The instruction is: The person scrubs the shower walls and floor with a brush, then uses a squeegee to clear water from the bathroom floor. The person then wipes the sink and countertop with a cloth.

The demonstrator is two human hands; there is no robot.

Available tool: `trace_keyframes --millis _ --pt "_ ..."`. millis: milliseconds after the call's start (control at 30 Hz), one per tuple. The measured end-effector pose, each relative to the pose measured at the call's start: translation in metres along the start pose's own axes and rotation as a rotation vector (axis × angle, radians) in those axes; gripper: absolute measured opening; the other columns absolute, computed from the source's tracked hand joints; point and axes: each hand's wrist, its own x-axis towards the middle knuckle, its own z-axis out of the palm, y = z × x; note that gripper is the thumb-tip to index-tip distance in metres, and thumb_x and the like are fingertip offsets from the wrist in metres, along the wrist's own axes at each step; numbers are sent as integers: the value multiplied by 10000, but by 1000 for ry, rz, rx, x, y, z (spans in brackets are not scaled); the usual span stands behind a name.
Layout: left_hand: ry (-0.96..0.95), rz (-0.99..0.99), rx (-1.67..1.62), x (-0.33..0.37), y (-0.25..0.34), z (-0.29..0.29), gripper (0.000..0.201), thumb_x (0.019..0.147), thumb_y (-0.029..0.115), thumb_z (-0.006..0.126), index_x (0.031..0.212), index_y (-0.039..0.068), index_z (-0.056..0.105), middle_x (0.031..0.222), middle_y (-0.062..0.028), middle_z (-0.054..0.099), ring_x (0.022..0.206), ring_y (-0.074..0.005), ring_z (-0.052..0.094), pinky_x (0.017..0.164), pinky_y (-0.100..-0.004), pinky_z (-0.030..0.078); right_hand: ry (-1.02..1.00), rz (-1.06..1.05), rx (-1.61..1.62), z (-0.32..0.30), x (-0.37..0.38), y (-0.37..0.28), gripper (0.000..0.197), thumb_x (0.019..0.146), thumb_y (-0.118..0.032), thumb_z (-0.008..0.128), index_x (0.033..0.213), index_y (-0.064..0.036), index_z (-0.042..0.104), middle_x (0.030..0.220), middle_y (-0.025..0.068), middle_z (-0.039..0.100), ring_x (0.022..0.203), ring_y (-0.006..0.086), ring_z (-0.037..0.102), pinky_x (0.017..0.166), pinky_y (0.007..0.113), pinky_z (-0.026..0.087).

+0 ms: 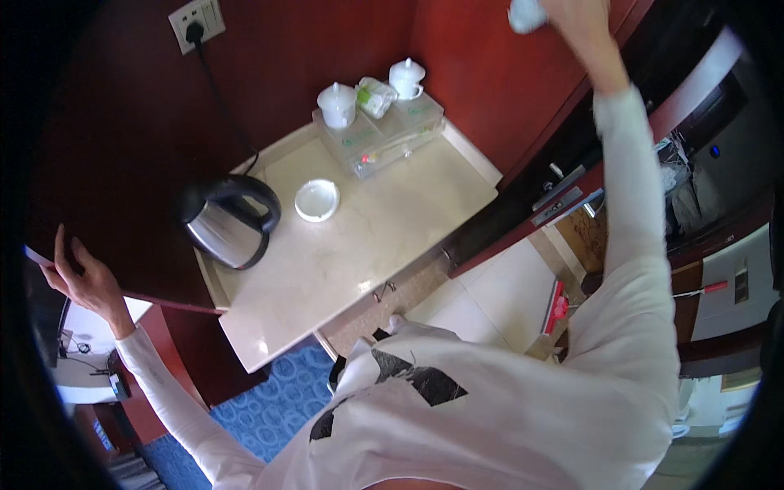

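Observation:
My right hand (581, 23) is raised at the top right, closed on a pale, wadded white cloth (527, 15) against the red-brown wood panel (490, 90). Out at the far left, my left hand (88, 284) is lifted with its fingers apart, near the edge of the dark wood panel. A small pale edge shows by its fingertips; I cannot tell what it is. Between my arms stands a cream-topped cabinet (376, 220). On it are a steel and black kettle (229, 233), a white ashtray (317, 200) and a clear tray (392, 151) with two lidded white cups (337, 104).
A black plug (194, 33) sits in the wall socket, its cord hanging behind the kettle. An open door with a metal lock (559, 204) stands on the right. A pink squeegee (558, 309) lies by the tiled floor. Blue patterned carpet (282, 400) spreads below left.

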Motion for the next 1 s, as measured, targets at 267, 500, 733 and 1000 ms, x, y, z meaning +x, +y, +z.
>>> trace_keyframes --millis 267,500,733,1000 --pt "-85 153 63 12 -35 -41 260 875 255 543 1128 272 600 1212 -78 530 1193 -305 379 977 -418 381 -582 595 1186 -75 -194 -276 555 697 -267 713 1162 -32 522 1207 210 491 1128 375 433 994 415 311" --pt "68 84 37 16 -4 -39 260 844 229 605 1104 224 597 1071 -63 537 1173 -260 359 974 -397 321 -855 1170 1255 -58 -276 -373 579 734 -427 682 1143 -30 575 1213 94 556 1148 242 483 983 344 323" --pt "27 -108 4 25 35 -59 231 790 -3 544 1011 58 571 936 -138 503 854 -269 507 770 -336 417 -588 744 1519 -183 -202 -424 507 800 -345 630 1201 -51 530 1232 138 527 1153 322 462 998 415 303" --pt "-220 -164 -382 -41 20 -156 566 742 87 660 1269 87 453 1314 -190 393 1066 -334 483 828 -414 458 -446 140 1719 -322 -27 -506 499 798 -334 592 1212 -67 515 1245 177 495 1174 387 414 1010 492 271"
